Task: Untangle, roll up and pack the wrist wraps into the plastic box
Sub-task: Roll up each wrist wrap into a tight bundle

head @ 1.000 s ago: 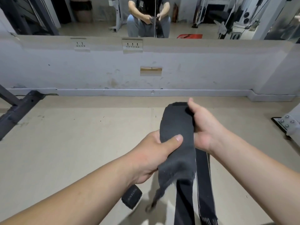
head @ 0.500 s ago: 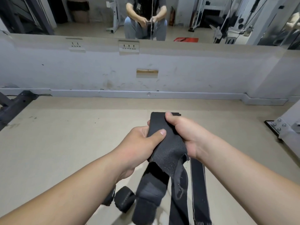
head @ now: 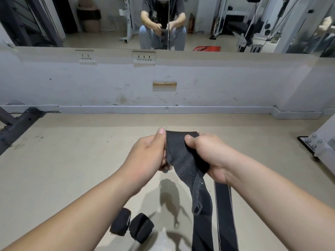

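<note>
A black wrist wrap (head: pixel 183 156) is held up in front of me over the floor. My left hand (head: pixel 148 154) grips its left edge, thumb up at the top corner. My right hand (head: pixel 206 154) grips its right edge, thumb pressed on the cloth. The wrap's long tail and thumb loop (head: pixel 197 201) hang down between my forearms. A second black strap (head: pixel 224 214) hangs or lies just right of it. Two rolled-up black wraps (head: pixel 132 225) lie side by side on the floor under my left forearm. No plastic box is in view.
A beige floor (head: pixel 72 169) runs to a low grey wall (head: pixel 217 84) with a mirror above it. A dark metal frame leg (head: pixel 16 125) lies at the far left. A white bolted machine foot (head: pixel 319 144) stands at the right edge.
Both hands have come lower and shifted to grip the wrap's top end by its two edges. The hanging tail now drops straighter, and the view tilted so both rolled wraps show.
</note>
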